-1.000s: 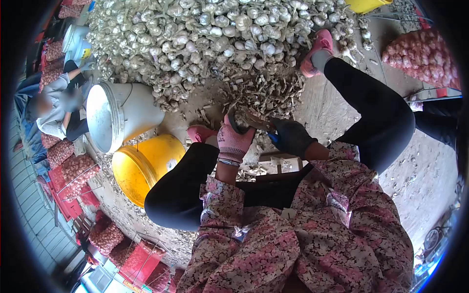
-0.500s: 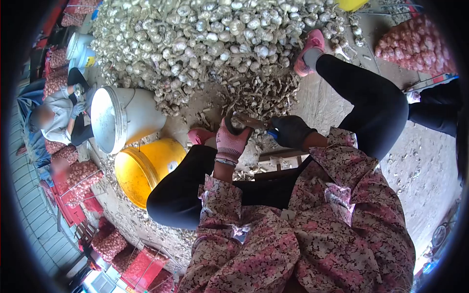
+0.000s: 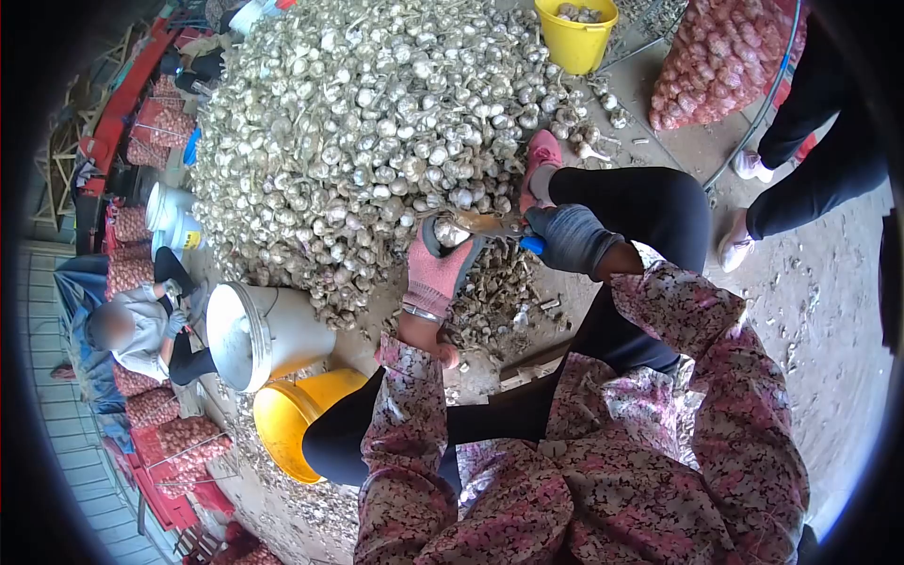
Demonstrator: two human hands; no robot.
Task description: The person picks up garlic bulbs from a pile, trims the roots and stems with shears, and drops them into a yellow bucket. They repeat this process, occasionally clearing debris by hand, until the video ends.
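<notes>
In a pink glove with a dark palm, my left hand (image 3: 441, 268) is closed around a garlic bulb (image 3: 450, 233) at the near edge of the garlic pile (image 3: 358, 122). My right hand (image 3: 574, 241), in a grey glove, grips a blue-handled knife (image 3: 490, 224). The knife's brownish blade points left and reaches the top of the bulb. Whether the blade is cutting into it cannot be made out. Cut stems and scraps (image 3: 499, 306) lie on the floor beneath my hands.
White bucket (image 3: 292, 330) and orange-yellow bucket (image 3: 325, 391) stand at left. A yellow bucket (image 3: 576, 42) holds garlic behind the pile. A full red mesh sack (image 3: 716, 66) stands upper right, near a standing person's legs (image 3: 810, 179). Another person (image 3: 141, 330) sits far left.
The view has shifted, bringing in more of the pile, the yellow bucket and the standing person's legs. A pale bulb now shows in my left hand, with the blade at its top.
</notes>
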